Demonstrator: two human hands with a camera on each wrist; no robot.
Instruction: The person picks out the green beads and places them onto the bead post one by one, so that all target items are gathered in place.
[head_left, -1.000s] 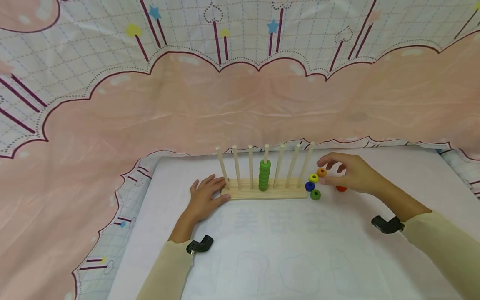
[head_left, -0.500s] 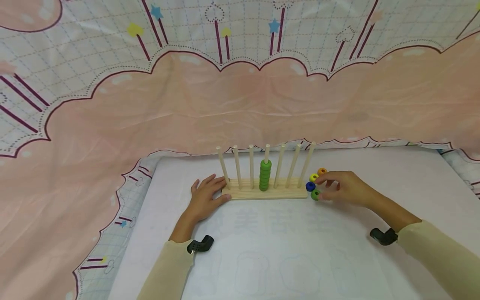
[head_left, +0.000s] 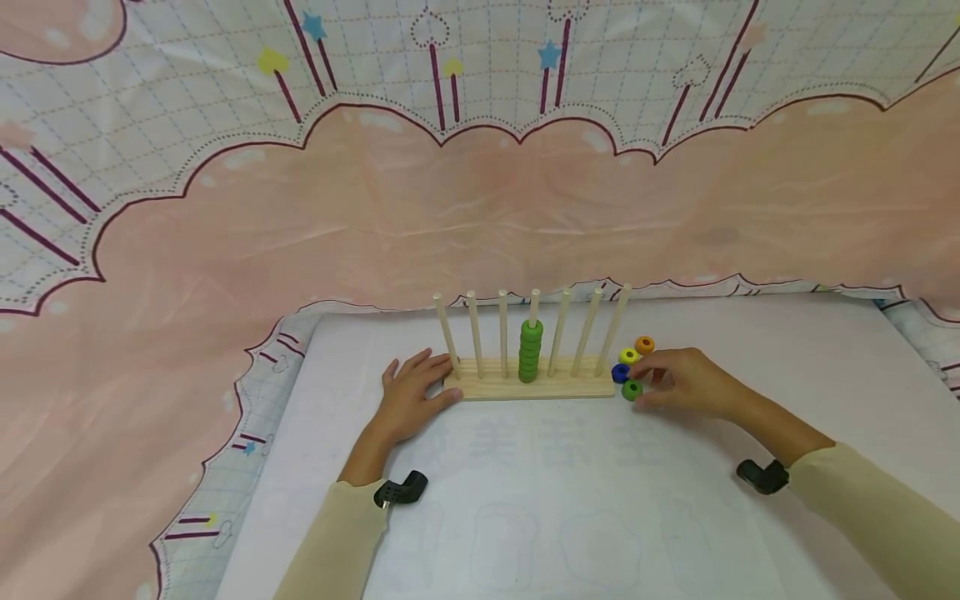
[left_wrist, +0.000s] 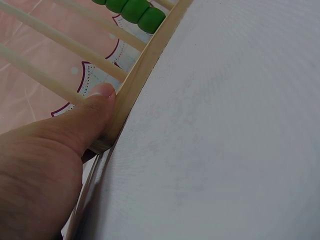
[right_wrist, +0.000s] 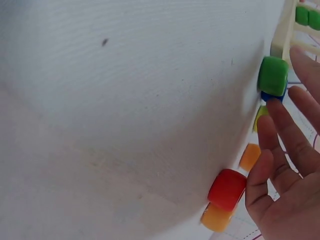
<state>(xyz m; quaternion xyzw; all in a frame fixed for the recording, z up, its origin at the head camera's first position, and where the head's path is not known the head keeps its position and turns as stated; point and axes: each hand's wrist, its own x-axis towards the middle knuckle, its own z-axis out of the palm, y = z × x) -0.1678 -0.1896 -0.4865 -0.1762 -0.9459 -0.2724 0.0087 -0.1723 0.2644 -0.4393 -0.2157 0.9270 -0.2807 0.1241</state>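
A wooden bead rack (head_left: 480, 385) with upright pegs stands on the white table. Several green beads (head_left: 529, 354) are stacked on its middle peg. My left hand (head_left: 412, 400) holds the rack's left end, its thumb (left_wrist: 102, 107) pressed on the base. At the rack's right end my right hand (head_left: 686, 383) reaches with bent fingers around a loose green bead (head_left: 632, 390). In the right wrist view a gap shows between some fingers and that bead. Near it lie a blue bead (head_left: 620, 372), a yellow bead (head_left: 628, 356) and an orange bead (head_left: 644, 345).
Behind my right hand, in the right wrist view, sit a red bead (right_wrist: 227, 190) and another orange-yellow bead (right_wrist: 216, 217); the head view hides both. A pink patterned cloth (head_left: 480, 208) hangs behind the white table (head_left: 525, 500).
My right hand has come down from beside the orange bead to the green one, and now covers the red bead in the head view. The left hand stays on the rack.
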